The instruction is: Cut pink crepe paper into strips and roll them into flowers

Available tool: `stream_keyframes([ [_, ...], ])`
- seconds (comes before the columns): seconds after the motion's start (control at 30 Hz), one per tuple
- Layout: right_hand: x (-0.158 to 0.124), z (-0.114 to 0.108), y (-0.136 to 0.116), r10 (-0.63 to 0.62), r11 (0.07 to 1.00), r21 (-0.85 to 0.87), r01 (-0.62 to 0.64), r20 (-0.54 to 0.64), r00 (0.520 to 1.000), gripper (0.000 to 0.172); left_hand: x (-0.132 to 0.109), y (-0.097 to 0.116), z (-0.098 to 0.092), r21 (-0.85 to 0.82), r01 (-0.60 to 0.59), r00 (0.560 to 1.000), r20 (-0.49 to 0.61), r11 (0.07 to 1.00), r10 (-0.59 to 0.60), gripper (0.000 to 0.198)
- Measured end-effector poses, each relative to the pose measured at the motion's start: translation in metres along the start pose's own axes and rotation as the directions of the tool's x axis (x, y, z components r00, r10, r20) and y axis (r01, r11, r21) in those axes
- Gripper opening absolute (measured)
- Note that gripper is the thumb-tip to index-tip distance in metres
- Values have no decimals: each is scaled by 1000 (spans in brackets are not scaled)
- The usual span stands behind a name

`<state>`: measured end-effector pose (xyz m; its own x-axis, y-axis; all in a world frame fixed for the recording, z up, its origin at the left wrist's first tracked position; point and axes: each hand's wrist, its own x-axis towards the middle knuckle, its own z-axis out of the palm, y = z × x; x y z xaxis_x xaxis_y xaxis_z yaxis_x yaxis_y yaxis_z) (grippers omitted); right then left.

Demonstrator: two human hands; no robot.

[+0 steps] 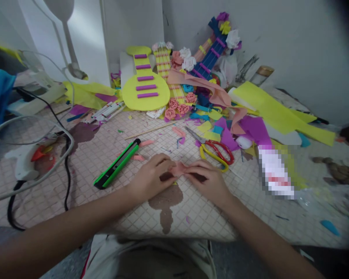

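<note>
Lying left-to-right, pink foam strip point(178, 169)

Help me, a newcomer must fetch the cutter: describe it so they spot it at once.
From the yellow foam guitar, come toward the person. The cutter lies on the checked cloth beside the left hand, which with the right hand pinches a pink piece. Unlike the scissors, it is a straight green and black bar.

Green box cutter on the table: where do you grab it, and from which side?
Mid-body, from above, fingers across its narrow width. The box cutter lies flat and slanted on the table, its middle free on both sides, just left of the left hand, which with the right hand pinches a pink piece.
</note>
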<state>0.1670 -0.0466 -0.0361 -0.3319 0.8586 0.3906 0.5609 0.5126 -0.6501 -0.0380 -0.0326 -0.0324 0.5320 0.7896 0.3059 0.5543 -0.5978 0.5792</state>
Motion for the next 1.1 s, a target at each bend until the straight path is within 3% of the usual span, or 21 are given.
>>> stream_keyframes([
  [0.1,1,-1,-2,127,981,156,-117,-54,990,7,0,4,-4,-64,176,983,-43,982,-179,36],
  [0.17,2,-3,-4,291,916,305,-262,-55,955,4,0,6,-6,-132,269,962,-17,954,-274,36],
  [0.3,8,-4,-10,587,577,641,-507,107,803,13,4,9,-8,-368,292,951,13,883,-309,32],
  [0.37,11,-5,-13,611,416,735,-535,210,764,16,7,11,-8,-494,286,951,40,821,-307,31],
  [0.47,14,-4,-16,598,310,769,-559,300,743,15,12,16,-8,-641,340,934,146,688,-326,21],
  [0.63,13,-2,-18,605,304,757,-578,316,731,16,14,24,-9,-721,440,881,230,535,-413,14],
  [0.8,12,-3,-22,571,315,746,-587,345,745,15,12,24,-8,-763,442,879,265,472,-395,13],
  [0.93,12,-2,-23,572,268,742,-614,391,722,14,12,23,-7,-752,452,877,278,480,-391,12],
  [1.1,11,2,-22,528,275,750,-602,406,746,13,11,21,-4,-748,437,887,266,499,-377,11],
])
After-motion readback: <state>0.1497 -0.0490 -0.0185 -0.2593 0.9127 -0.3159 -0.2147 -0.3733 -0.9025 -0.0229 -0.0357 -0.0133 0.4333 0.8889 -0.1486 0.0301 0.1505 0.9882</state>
